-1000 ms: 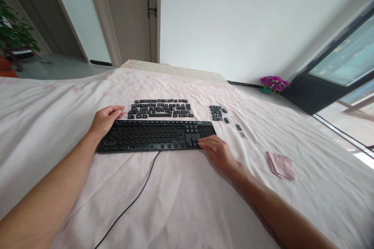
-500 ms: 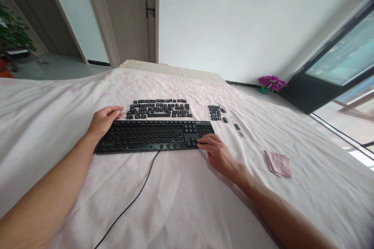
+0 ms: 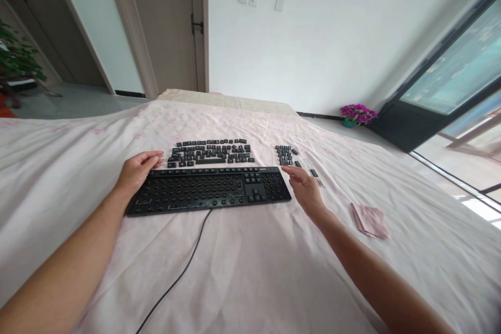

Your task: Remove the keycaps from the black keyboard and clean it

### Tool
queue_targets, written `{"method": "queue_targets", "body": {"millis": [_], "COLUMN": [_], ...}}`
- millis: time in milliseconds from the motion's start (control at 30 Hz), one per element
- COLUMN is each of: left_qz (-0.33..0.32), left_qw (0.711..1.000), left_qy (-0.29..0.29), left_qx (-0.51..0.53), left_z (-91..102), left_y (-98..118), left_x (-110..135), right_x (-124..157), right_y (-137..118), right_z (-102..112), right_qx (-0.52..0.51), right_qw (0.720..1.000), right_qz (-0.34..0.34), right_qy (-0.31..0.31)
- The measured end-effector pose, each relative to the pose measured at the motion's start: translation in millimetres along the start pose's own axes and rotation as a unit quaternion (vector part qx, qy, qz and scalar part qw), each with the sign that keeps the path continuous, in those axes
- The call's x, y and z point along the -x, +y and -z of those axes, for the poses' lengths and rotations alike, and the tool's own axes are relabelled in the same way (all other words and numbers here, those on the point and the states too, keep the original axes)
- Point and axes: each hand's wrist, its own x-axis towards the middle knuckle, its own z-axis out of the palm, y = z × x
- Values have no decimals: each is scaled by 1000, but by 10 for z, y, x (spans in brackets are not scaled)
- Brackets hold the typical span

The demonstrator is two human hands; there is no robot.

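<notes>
A black keyboard [image 3: 203, 188] lies on the bedspread, most of its main key area bare of caps, with the top row and a few keys by the arrows still capped. My left hand [image 3: 136, 172] rests at its upper left corner, fingers loosely bent and holding nothing visible. Past the upper right corner is my right hand [image 3: 307, 188], its fingers stretched toward a small group of loose keycaps [image 3: 284, 155]. No cap shows between those fingers. Behind the keyboard, a larger set of loose keycaps [image 3: 211, 150] is laid out in rows with a long space bar [image 3: 210, 160].
A keycap puller [image 3: 320, 181] with wire ends lies right of the small group, beside a dark piece [image 3: 314, 173]. Farther right is a folded pink cloth [image 3: 371, 220]. The keyboard's cable [image 3: 180, 274] runs toward me across the wrinkled bedspread [image 3: 250, 271].
My right hand has left the keys near the arrows and moved up and right, off the keyboard toward the small group of keycaps. My left hand stays at the corner. The view has tilted slightly.
</notes>
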Motion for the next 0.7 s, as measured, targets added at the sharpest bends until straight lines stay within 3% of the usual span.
{"method": "queue_targets", "body": {"millis": [200,433,567,700], "left_qz": [7,16,19,14], "left_qw": [1000,999,999,1000], "left_qy": [-12,-23,-26,-4], "left_qx": [12,32,11,3], "left_z": [2,44,65,90], "left_y": [-26,-39,-78,-104], "left_x": [-12,-33,-52,-61], "right_x": [72,136,-78,-508], "right_y": [222,276,284,444], "right_z": [-121,-152,-5,137], "right_qx": [58,52,72,138], "right_qw": [996,995,990,985], "right_qz": [-26,-35,-49,-59], "right_qy": [-66,-80,-112,-85]}}
